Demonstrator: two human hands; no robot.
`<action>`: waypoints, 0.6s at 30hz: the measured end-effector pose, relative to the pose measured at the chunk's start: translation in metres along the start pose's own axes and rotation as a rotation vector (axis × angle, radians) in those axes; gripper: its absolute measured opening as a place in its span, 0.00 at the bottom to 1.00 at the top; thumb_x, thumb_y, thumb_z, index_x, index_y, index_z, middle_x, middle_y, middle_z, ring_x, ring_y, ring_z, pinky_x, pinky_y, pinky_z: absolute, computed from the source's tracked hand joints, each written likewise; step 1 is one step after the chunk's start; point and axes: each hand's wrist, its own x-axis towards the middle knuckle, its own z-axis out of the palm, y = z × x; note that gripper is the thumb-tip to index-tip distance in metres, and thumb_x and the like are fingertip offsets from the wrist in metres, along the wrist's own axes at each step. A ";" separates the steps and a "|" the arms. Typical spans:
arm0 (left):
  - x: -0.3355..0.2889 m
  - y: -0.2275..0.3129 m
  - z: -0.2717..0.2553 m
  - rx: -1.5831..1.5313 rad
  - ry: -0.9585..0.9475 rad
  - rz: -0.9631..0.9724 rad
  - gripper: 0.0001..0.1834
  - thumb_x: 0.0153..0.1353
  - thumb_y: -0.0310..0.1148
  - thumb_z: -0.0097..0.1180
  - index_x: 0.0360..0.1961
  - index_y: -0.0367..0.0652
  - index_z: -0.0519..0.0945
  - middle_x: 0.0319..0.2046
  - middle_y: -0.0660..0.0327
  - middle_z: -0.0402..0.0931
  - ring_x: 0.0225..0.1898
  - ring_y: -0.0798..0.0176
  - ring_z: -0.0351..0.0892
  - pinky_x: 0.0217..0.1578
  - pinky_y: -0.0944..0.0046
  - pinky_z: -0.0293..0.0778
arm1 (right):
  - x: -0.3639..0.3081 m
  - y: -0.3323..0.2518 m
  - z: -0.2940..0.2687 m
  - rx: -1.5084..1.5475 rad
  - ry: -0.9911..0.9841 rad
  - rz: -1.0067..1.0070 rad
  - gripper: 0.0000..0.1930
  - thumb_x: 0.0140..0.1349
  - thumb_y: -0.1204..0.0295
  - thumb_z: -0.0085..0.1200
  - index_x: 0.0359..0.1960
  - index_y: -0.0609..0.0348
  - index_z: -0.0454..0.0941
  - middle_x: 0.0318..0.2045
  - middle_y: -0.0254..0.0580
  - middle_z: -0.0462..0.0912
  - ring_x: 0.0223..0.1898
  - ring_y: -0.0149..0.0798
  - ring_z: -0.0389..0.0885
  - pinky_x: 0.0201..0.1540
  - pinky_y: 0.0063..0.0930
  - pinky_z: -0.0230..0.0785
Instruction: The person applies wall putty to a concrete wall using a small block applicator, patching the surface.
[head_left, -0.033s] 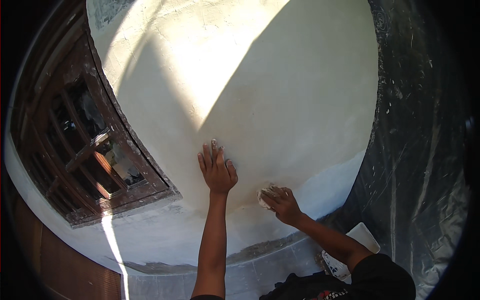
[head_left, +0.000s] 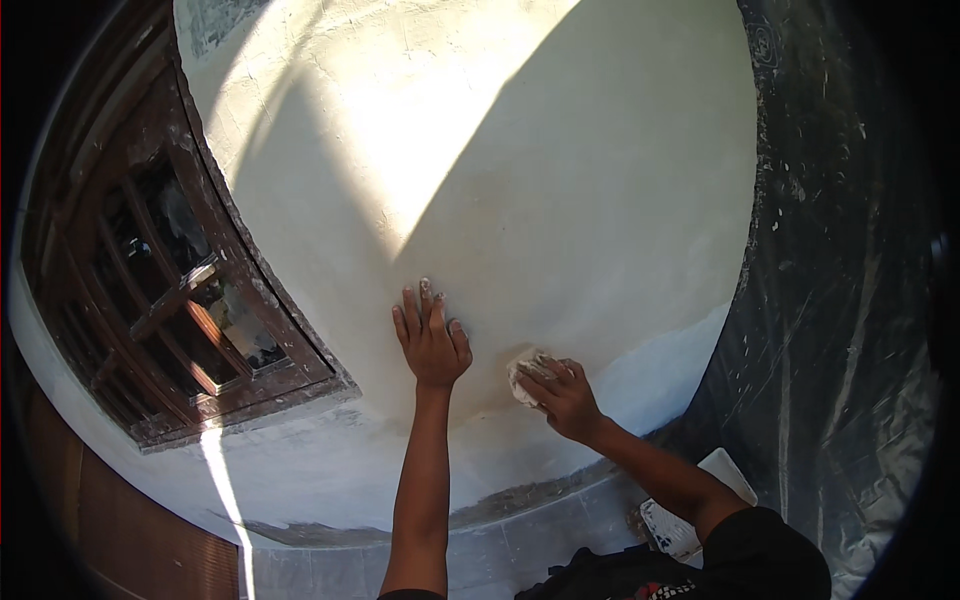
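Note:
My left hand [head_left: 431,340] lies flat against a white plastered wall [head_left: 560,180], fingers spread and pointing up. Just to its right, my right hand [head_left: 567,398] presses a small pale, crumpled pad [head_left: 523,371] against the same wall, fingers curled over it. Both forearms rise from the lower edge. A band of sunlight falls across the wall above the hands; the hands are in the shaded part.
A dark wooden window [head_left: 170,300] with a grid of bars and dusty panes sits at the left. Dark plastic sheeting [head_left: 840,300] hangs at the right. A white flat tray-like object [head_left: 690,510] lies below my right arm. Grey unpainted wall base [head_left: 520,540] runs along the bottom.

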 end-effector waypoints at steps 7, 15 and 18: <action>0.007 0.003 -0.004 0.062 -0.005 -0.031 0.23 0.66 0.33 0.45 0.62 0.38 0.66 0.68 0.45 0.67 0.74 0.38 0.54 0.74 0.39 0.41 | 0.222 0.049 -0.073 -0.156 0.436 -0.052 0.32 0.54 0.73 0.66 0.64 0.45 0.75 0.58 0.29 0.81 0.63 0.42 0.71 0.64 0.50 0.57; 0.007 0.002 -0.002 0.077 0.014 0.002 0.24 0.67 0.34 0.44 0.63 0.40 0.63 0.69 0.40 0.64 0.75 0.36 0.51 0.73 0.36 0.40 | -0.067 0.023 0.035 -0.015 -0.238 0.009 0.30 0.58 0.69 0.61 0.65 0.47 0.72 0.61 0.38 0.78 0.67 0.43 0.68 0.64 0.51 0.58; 0.006 0.006 0.001 0.108 0.045 -0.008 0.25 0.64 0.32 0.45 0.62 0.39 0.65 0.68 0.44 0.66 0.74 0.38 0.54 0.73 0.39 0.41 | -0.079 0.024 0.030 0.101 -0.332 0.071 0.28 0.57 0.75 0.59 0.63 0.51 0.74 0.60 0.41 0.79 0.63 0.45 0.73 0.60 0.49 0.61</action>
